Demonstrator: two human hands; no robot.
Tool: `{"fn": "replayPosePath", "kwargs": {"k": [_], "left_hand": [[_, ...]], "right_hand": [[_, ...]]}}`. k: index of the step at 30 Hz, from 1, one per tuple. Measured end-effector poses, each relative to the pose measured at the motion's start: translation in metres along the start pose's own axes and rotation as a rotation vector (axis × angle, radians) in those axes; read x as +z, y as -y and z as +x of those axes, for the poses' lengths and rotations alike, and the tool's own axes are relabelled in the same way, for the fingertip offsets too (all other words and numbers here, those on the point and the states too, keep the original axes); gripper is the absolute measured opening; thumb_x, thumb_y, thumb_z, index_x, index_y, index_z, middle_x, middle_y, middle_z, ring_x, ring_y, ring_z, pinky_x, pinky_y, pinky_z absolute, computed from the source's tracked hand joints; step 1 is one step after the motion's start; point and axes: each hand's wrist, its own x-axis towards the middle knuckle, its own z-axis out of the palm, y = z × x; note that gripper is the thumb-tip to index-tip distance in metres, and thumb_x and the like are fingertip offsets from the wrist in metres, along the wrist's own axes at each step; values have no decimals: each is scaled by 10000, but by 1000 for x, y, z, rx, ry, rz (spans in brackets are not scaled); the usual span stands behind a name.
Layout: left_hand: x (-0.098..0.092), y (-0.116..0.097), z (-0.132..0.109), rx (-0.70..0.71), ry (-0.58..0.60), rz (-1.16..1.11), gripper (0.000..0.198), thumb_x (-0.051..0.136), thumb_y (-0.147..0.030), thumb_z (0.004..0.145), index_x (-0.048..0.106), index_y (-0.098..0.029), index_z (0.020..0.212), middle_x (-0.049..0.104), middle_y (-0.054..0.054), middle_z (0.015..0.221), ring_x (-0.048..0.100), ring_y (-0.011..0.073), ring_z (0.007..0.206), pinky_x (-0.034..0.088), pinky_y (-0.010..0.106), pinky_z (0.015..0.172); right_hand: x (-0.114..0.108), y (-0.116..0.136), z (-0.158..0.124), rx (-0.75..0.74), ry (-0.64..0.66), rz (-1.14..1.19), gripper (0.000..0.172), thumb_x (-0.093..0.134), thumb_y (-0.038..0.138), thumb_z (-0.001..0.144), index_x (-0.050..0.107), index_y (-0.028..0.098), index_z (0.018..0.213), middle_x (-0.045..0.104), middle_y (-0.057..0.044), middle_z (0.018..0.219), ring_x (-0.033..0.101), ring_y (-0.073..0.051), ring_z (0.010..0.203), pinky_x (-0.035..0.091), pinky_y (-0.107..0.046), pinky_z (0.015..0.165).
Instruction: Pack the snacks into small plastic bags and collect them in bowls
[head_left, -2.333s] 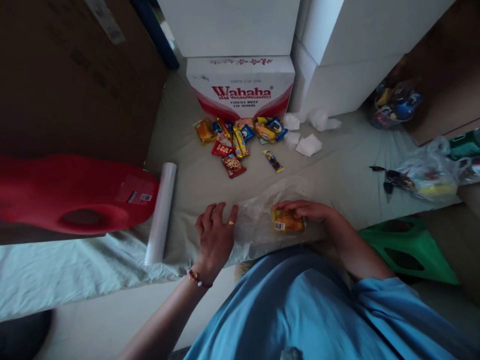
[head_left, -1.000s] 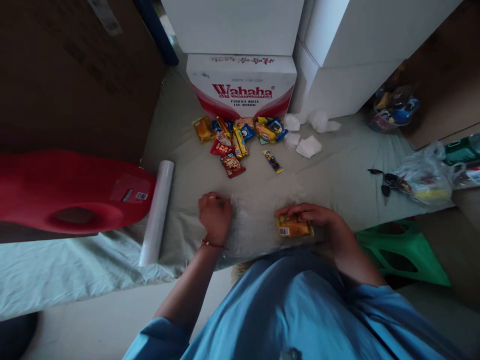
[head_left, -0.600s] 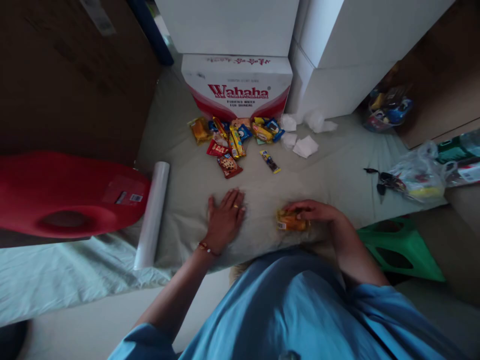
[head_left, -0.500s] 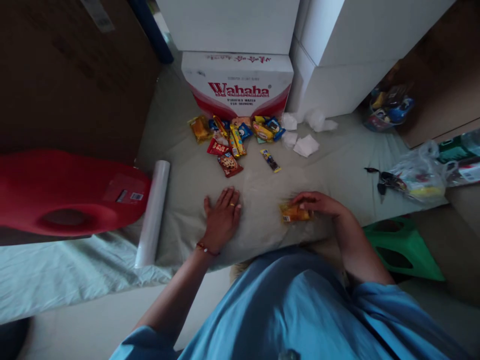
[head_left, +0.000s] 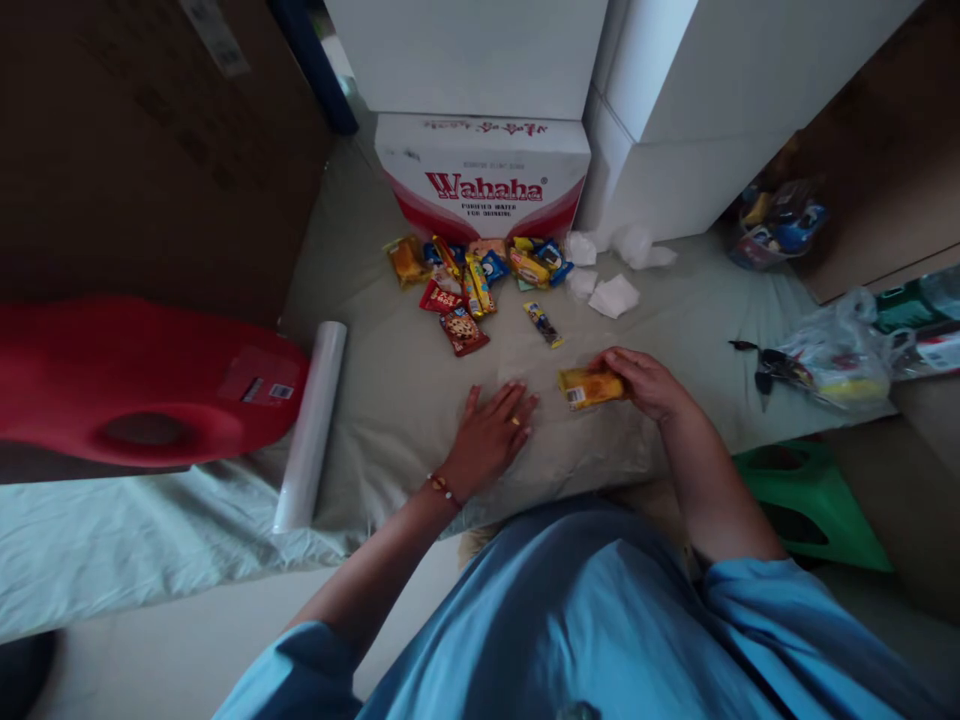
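My right hand point(head_left: 646, 382) is closed on a yellow-orange snack packet point(head_left: 588, 386), held just above a sheet of clear plastic wrap point(head_left: 592, 450) spread on the pale green cloth. My left hand point(head_left: 491, 432) lies flat on the wrap with fingers stretched out, a ring on one finger, just left of the packet. A roll of plastic wrap point(head_left: 311, 425) lies to the left of my left hand. A pile of several colourful snack packets point(head_left: 472, 275) sits further back, in front of a Wahaha carton point(head_left: 484, 175).
A red plastic stool point(head_left: 142, 380) lies at the left, a green stool point(head_left: 817, 500) at the right. White tissues point(head_left: 615, 295) lie by the pile. Plastic bags with items point(head_left: 847, 350) and black keys point(head_left: 769, 375) sit at the right. White boxes point(head_left: 697, 110) stand behind.
My right hand has carried the snack packet forward, away from me. My left hand opened from a fist, went flat on the wrap and slid right toward the packet.
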Motion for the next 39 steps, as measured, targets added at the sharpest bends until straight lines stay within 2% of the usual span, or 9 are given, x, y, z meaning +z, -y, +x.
{"fn": "replayPosePath", "kwargs": {"k": [3,8,12,16,19,23,26,31,39], "left_hand": [[9,-3,-3,-101,22,24,567,347,-378,1075,349,-209,1615,347,157,1682,325,301,1564,62,698,1254],[13,-6,-28,-178,42,45,569,378,-365,1064,366,-209,1611,351,164,1676,338,315,1556,69,692,1255],[13,3,-49,-185,10,5,590,374,-340,1060,314,-220,1634,347,170,1678,359,306,1549,128,647,1269],[10,17,-77,-65,-65,-82,701,482,-463,1012,302,-195,1634,357,194,1671,330,317,1562,199,592,1275],[7,19,-96,100,-11,-97,714,626,-608,909,505,-267,1524,467,148,1618,300,364,1568,93,633,1286],[8,16,-100,149,61,-198,278,596,-413,984,736,-300,1196,634,86,1476,456,290,1488,151,604,1285],[6,21,-91,71,26,-324,294,454,-247,1031,746,-272,1026,756,66,1268,607,212,1336,302,527,1248],[-13,37,-60,-250,-19,-479,312,431,-384,1029,701,-228,1036,774,71,1042,713,199,986,553,353,951],[-22,68,0,-503,-215,-155,282,548,-377,909,713,-166,993,687,147,1085,594,314,1111,467,492,1035]], "right_hand": [[17,-11,3,-39,-67,-71,505,496,681,958,668,229,1106,697,-64,1041,658,-226,935,520,-328,789],[57,-17,1,-1,-262,-743,536,451,652,994,647,192,1187,635,-173,1169,622,-308,1043,491,-422,904],[56,-8,-20,-10,-397,-947,512,490,588,1008,620,188,1300,576,-204,1274,631,-336,1047,489,-447,906],[23,-17,-62,-219,-77,-843,422,593,536,980,662,232,1264,654,-147,1161,619,-310,1077,490,-460,978],[3,-43,-95,-310,195,-828,494,743,495,890,656,273,1323,616,-138,1381,526,-342,1290,440,-531,1099],[-6,-72,-114,-334,123,-779,228,651,421,973,741,283,1131,593,-121,1446,518,-320,1319,432,-544,1104],[-7,-67,-106,-321,104,-668,239,576,429,1014,755,275,981,705,-115,1245,616,-285,1163,482,-486,1018],[-15,-28,-66,-202,128,-539,330,566,508,1003,719,217,1004,730,-60,921,661,-207,854,500,-328,795],[-18,6,26,-196,-20,-984,176,591,274,934,729,176,983,694,-68,885,601,-189,780,441,-290,744]]}}
